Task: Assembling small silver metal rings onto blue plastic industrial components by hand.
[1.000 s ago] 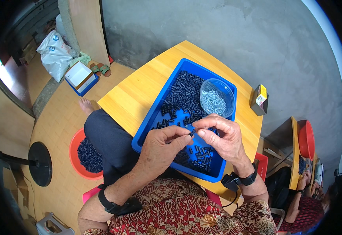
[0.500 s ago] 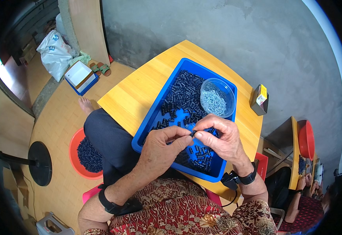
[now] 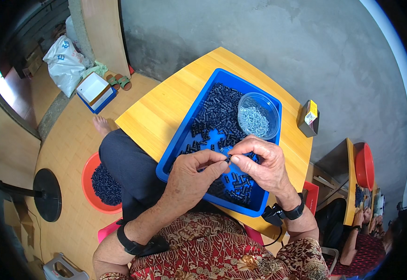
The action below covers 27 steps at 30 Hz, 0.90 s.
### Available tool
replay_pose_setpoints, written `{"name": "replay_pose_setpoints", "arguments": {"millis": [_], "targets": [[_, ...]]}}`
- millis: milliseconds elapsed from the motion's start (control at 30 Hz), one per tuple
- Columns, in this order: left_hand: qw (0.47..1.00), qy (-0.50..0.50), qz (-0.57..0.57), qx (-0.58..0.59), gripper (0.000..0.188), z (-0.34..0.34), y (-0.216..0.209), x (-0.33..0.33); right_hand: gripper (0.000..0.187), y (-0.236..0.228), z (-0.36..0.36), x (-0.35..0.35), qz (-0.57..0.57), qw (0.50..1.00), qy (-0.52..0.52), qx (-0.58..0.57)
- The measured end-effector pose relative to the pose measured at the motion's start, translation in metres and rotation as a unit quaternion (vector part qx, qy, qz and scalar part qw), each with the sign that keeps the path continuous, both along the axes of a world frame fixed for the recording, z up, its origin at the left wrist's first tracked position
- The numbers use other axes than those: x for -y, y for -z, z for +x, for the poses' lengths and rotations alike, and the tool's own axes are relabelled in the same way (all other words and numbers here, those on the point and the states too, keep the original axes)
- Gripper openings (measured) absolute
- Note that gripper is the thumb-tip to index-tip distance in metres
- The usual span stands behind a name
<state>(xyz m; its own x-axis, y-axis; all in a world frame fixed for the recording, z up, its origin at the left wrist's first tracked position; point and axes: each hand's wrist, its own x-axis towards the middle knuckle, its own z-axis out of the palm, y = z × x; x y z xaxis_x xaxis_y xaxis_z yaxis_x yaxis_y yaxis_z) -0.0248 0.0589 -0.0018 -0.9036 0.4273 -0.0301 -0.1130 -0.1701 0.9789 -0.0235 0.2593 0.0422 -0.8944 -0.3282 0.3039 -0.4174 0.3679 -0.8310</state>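
One small black part point(image 3: 228, 159) is pinched between left hand point(image 3: 192, 175) and right hand point(image 3: 264, 165) at frame centre (fingers closed); blue tray point(image 3: 175, 149) judged mostly unprocessed

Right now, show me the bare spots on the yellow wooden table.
Bare yellow wooden table lies left of the blue plastic tray, and a narrower strip between tray and small yellow-and-black box. Crowded: the tray holds small black parts and a clear round tub, with left hand and right hand pinching above.
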Motion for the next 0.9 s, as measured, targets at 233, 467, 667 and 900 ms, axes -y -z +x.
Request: {"name": "replay_pose_setpoints", "arguments": {"millis": [233, 467, 667, 900], "targets": [[1.0, -0.004, 0.009, 0.009, 0.02, 0.001, -0.001, 0.0, 0.012, 0.005, 0.002, -0.005, -0.019, 0.999, 0.015, 0.034], [1.0, -0.005, 0.024, 0.02, 0.02, 0.0, 0.001, -0.001, 0.015, 0.008, 0.001, -0.009, -0.03, 0.997, 0.02, 0.061], [1.0, -0.008, 0.021, 0.012, 0.019, 0.002, -0.009, -0.001, 0.014, -0.001, 0.0, -0.006, -0.052, 0.998, -0.016, 0.043], [1.0, 0.0, 0.005, -0.023, 0.022, 0.002, -0.028, -0.004, 0.014, -0.013, 0.003, -0.012, -0.051, 0.998, -0.015, -0.022]]}}
